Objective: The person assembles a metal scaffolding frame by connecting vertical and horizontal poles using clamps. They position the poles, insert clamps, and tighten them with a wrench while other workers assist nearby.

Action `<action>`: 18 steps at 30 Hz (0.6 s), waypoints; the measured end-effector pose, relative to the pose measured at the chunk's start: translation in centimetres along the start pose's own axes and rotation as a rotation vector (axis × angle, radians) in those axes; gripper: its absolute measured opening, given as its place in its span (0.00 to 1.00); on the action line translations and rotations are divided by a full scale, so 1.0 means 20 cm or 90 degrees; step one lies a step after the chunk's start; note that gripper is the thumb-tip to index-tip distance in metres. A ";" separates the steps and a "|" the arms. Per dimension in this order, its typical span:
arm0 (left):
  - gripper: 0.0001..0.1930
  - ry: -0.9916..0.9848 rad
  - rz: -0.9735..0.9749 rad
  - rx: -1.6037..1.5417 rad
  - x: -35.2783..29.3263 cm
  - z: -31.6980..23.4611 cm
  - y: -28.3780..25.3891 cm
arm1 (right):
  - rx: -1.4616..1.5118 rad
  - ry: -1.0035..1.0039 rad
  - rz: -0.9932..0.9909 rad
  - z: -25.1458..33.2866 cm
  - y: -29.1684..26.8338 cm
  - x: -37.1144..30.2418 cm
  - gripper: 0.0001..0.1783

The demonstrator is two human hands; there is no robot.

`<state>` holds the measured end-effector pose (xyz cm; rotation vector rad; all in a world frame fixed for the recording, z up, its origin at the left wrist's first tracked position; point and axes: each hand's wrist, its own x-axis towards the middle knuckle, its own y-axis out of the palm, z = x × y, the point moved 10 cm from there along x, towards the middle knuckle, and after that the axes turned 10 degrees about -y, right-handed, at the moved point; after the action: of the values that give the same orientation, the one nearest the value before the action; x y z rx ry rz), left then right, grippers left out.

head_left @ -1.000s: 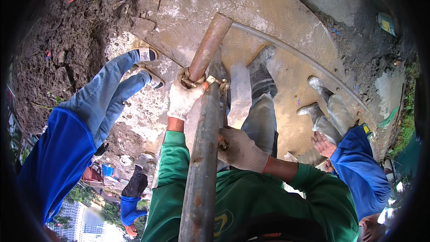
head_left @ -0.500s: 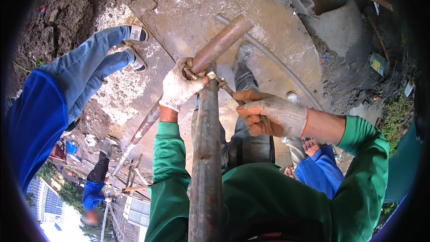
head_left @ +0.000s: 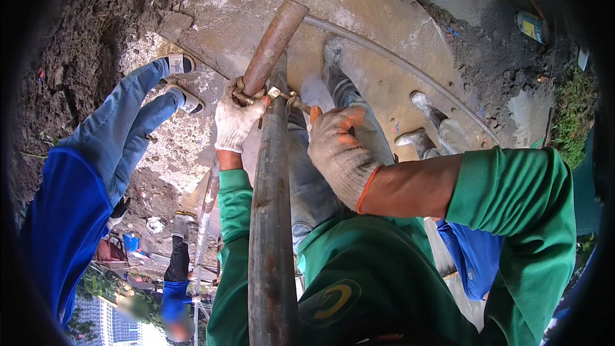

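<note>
A long grey metal pipe [head_left: 269, 218] runs up the middle toward me, with a shorter rusty pipe [head_left: 275, 48] crossing its far end at a slant. A metal clamp [head_left: 275, 92] sits where the two meet. My gloved left hand [head_left: 236, 117] is closed around the clamp's left side, at the rusty pipe's lower end. On the right, my gloved right hand [head_left: 343, 154] is closed on the handle of a wrench [head_left: 296, 101], whose head is at the clamp. Most of the handle is hidden by the glove.
A person in a blue top and jeans [head_left: 128, 135] stands at the left. Another person's boots [head_left: 419, 144] are to the right, with a blue garment [head_left: 474, 256] below. A thin grey pipe [head_left: 410, 67] curves across the wet concrete [head_left: 359, 0]. Mud [head_left: 83, 64] borders it.
My right hand has moved closer to the clamp and turned, so the wrench handle shows less. My left hand stays on the clamp. The whole view has shifted.
</note>
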<state>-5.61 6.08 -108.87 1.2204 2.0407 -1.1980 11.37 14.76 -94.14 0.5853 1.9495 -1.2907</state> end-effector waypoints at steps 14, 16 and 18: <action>0.39 -0.004 -0.001 -0.049 -0.02 -0.01 0.00 | 0.508 -0.197 -0.223 -0.24 0.43 0.19 0.11; 0.40 0.027 -0.020 -0.045 -0.02 -0.03 -0.01 | 0.484 -0.226 -0.219 -0.27 0.61 0.34 0.09; 0.40 0.012 -0.021 -0.061 0.00 -0.02 0.00 | 0.478 -0.236 -0.247 -0.27 0.75 0.54 0.09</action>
<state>-5.67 6.34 -108.66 1.1614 2.1141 -1.0934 13.33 25.45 -110.08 0.2726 1.2704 -2.2221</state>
